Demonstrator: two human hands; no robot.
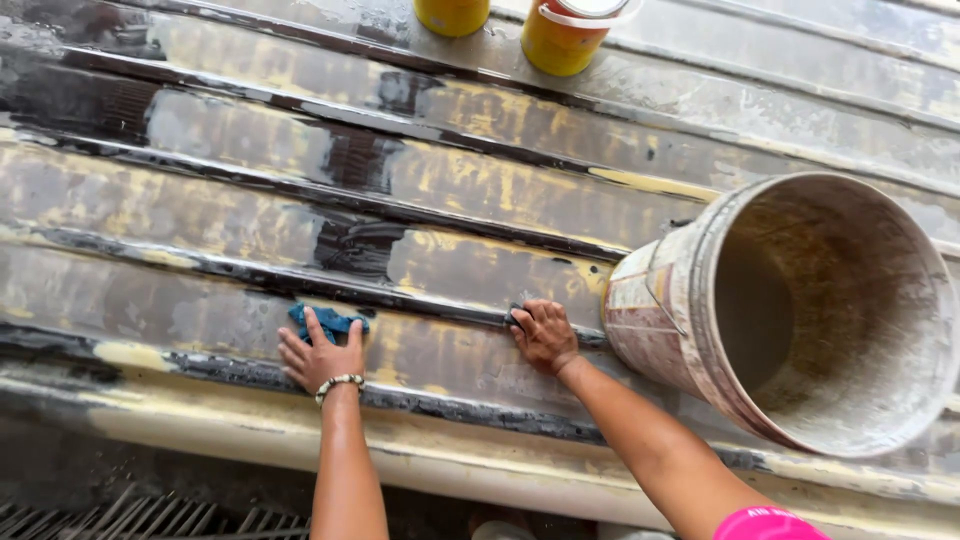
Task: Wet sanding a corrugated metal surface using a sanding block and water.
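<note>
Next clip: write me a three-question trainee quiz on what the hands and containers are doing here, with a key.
1. True or false: the left hand lies flat on a blue cloth.
2. The large dirty bucket is: A) upright, B) tipped on its side with its open mouth toward the camera, C) upside down.
3. Fill in: the right hand presses a small dark object against the ridged ____ surface.

Key:
1. True.
2. B; it is beside the right hand.
3. Metal, streaked with yellow and black. Two yellow containers stand at its far edge.
</note>
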